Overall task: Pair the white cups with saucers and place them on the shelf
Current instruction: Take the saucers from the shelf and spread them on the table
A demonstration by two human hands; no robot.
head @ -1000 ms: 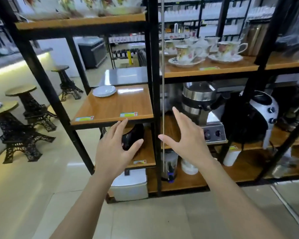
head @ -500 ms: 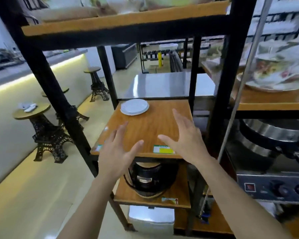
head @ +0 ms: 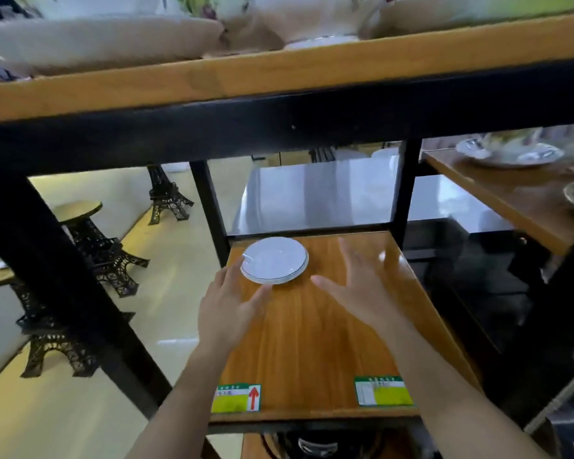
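A white saucer (head: pixel 274 260) lies near the back left corner of a wooden shelf (head: pixel 312 342) in a black metal rack. My left hand (head: pixel 227 309) hovers over the shelf just in front of the saucer, fingers spread and holding nothing, its fingertips close to the saucer's left rim. My right hand (head: pixel 362 289) is held flat and open to the right of the saucer, a little apart from it. No white cup is in sight.
A higher shelf board (head: pixel 279 77) with floral crockery hangs close overhead. Another shelf (head: pixel 511 193) at the right carries floral plates. Black rack posts (head: pixel 209 200) frame the shelf. A steel table (head: pixel 312 193) stands behind, tower-shaped stools (head: pixel 90 240) at the left.
I have come closer and lower toward the shelf. Both open hands have moved forward over the board, reaching the saucer's sides.
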